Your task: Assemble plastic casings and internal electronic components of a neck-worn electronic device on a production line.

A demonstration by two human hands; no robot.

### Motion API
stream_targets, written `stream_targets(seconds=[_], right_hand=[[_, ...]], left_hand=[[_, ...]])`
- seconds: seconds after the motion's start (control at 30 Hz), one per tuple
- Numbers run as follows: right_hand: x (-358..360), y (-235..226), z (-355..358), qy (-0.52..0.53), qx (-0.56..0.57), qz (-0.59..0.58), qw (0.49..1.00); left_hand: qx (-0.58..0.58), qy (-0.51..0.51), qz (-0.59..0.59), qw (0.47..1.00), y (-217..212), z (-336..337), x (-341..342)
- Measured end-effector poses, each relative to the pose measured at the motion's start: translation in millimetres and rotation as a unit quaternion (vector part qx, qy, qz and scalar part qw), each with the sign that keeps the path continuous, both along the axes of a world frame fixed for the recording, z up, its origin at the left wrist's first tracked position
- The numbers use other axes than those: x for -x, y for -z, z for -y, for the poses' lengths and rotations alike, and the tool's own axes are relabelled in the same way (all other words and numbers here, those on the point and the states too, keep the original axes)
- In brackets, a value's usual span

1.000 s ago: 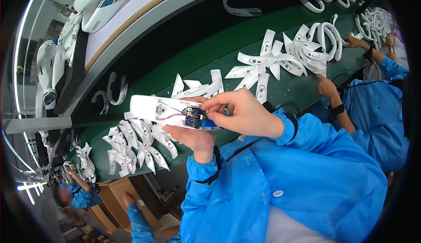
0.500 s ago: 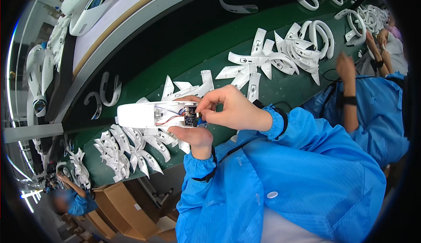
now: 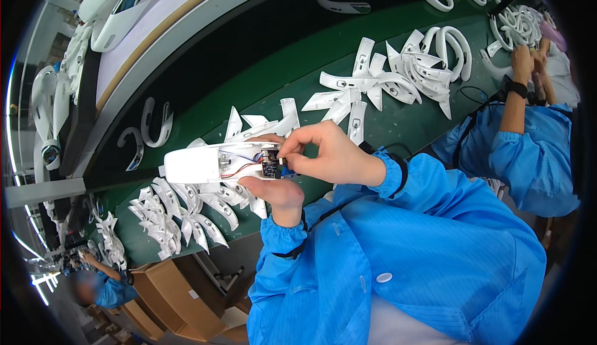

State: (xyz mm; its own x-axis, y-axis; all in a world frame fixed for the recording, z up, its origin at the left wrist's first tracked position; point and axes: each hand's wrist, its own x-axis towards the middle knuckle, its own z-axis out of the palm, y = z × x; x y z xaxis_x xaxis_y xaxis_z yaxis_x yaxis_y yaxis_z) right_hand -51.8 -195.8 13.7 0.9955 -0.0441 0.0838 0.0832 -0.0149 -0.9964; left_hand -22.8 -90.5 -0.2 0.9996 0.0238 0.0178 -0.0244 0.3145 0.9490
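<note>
A white plastic housing (image 3: 193, 166) lies across my left hand (image 3: 277, 192), whose thumb presses its near edge while the other fingers go behind it. In its uncovered right end sit a small black circuit board (image 3: 272, 163) and red and blue wires (image 3: 239, 169). My right hand (image 3: 326, 153) is at that end, thumb and forefinger pinched at the board's right edge. Whatever lies between those fingertips is too small to make out.
Curved white plastic parts lie in piles (image 3: 388, 77) across the green bench (image 3: 292, 90), with more (image 3: 180, 211) near its front edge. A cardboard box (image 3: 174, 292) stands below at left. Co-workers in blue sit to the right (image 3: 528, 152) and far left (image 3: 112, 289).
My hands and the housing stay almost in place, with the pinch still at the board. The co-worker on the right has reached their hand farther right, toward the white rings.
</note>
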Motion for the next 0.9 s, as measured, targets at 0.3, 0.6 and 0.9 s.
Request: stream_targets(seconds=[0.3,0.6,0.9], right_hand=[[0,-1,-1,-0.010,-0.093,-0.037,0.995],[-6,-3,6,-0.058,-0.085,-0.014,0.995],[-5,2,2,-0.056,-0.104,-0.008,0.993]], left_hand=[[0.017,0.036,-0.001,0.999,4,-1,-2],[0.033,0.092,0.055,0.994,10,-11,-7],[0.002,0.030,0.014,0.999,-2,-2,-5]])
